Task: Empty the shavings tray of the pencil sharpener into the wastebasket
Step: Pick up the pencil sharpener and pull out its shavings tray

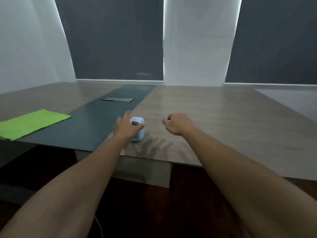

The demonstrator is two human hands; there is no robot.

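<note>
White pencil sharpener upright — left hand open beside it

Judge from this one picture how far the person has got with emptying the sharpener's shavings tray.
Done: nothing visible yet. The small pale blue pencil sharpener stands upright near the front edge of the wood-grain table, tray not out.
In hand: the open left hand is at the sharpener, though a firm grip is unclear through blur; the right hand, loosely curled, is apart from it.
Left: remove tray, tip it out. No wastebasket is in view.
</note>
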